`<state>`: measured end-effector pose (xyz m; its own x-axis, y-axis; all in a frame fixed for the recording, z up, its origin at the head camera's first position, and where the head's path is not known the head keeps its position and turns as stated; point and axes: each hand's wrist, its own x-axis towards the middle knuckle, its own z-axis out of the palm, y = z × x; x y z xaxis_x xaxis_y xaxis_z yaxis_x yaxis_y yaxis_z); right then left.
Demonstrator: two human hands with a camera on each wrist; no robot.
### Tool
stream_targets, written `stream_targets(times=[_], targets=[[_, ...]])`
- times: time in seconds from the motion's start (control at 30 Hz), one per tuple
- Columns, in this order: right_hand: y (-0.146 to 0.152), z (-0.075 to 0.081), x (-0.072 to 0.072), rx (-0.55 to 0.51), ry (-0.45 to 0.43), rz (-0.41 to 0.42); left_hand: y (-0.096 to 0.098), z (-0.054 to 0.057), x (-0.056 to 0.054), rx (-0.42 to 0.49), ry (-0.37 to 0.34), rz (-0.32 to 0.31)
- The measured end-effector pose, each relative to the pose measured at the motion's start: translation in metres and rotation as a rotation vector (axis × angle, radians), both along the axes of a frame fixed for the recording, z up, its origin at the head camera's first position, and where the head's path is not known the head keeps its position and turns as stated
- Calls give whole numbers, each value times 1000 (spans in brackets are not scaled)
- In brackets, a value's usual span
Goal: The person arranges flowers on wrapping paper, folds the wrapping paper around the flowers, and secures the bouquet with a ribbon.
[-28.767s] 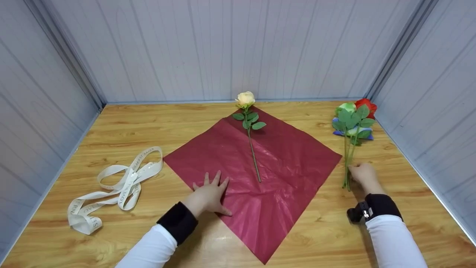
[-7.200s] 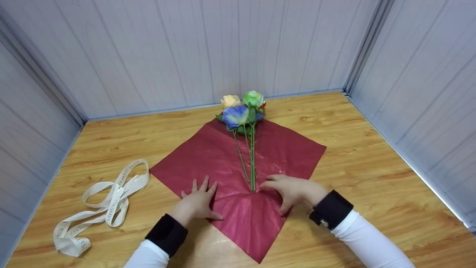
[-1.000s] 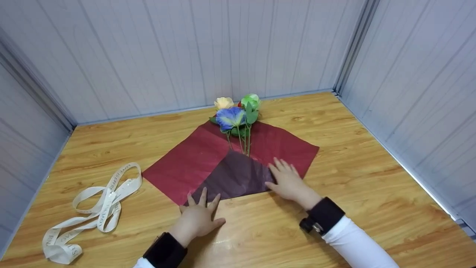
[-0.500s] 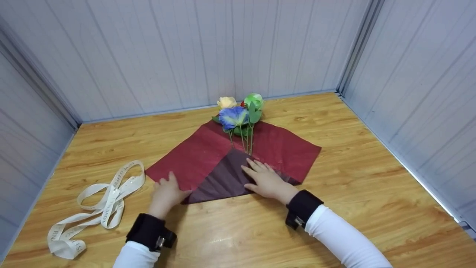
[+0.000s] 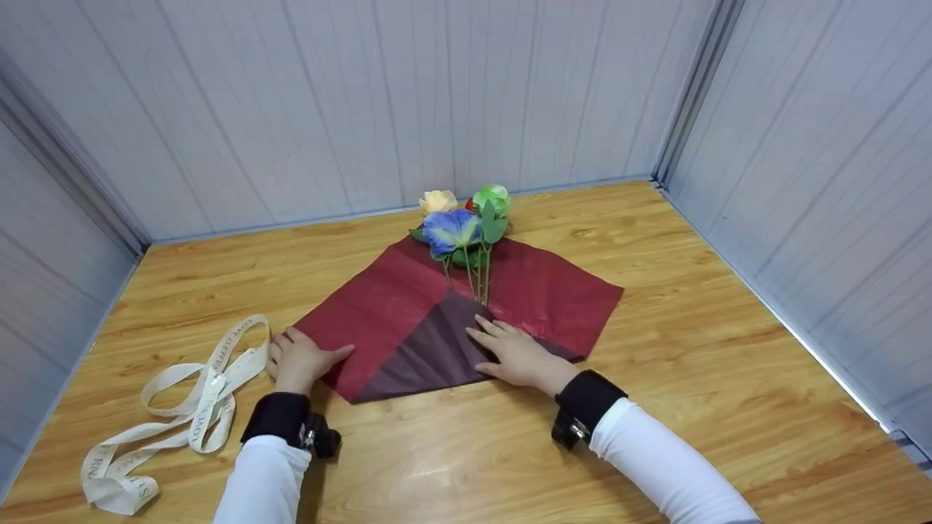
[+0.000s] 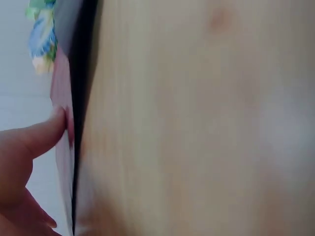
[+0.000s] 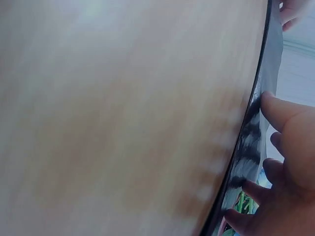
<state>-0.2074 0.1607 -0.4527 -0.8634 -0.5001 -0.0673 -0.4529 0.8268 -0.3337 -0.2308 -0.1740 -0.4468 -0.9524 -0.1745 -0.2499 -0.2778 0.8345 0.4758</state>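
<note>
In the head view a dark red sheet of wrapping paper (image 5: pixel 364 298) lies on the table, its near corner folded up into a dark purplish flap (image 5: pixel 426 353). Artificial flowers lie on the paper, their lower stems hidden under the flap: a blue flower (image 5: pixel 452 231), a green one (image 5: pixel 492 196), a cream rose (image 5: pixel 437 201) and a partly hidden red one. My right hand (image 5: pixel 520 356) rests on the flap with fingers spread. At the paper's left corner is my left hand (image 5: pixel 298 360), its thumb (image 6: pixel 49 130) touching the paper in the left wrist view.
A loose white printed ribbon (image 5: pixel 211 393) lies in loops just left of my left hand. Light panelled walls (image 5: pixel 408 102) stand behind and at both sides of the wooden table (image 5: pixel 451 466).
Flowers were gathered onto the paper and its near corner folded over their stems. Within the last second, my left hand moved to the left corner and my right hand shifted left onto the flap.
</note>
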Motion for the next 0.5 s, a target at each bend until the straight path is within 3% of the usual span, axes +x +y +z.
stream_targets(times=[0.5], targets=[[0, 2, 2, 3, -4, 6, -9, 2, -14, 17, 51, 102]])
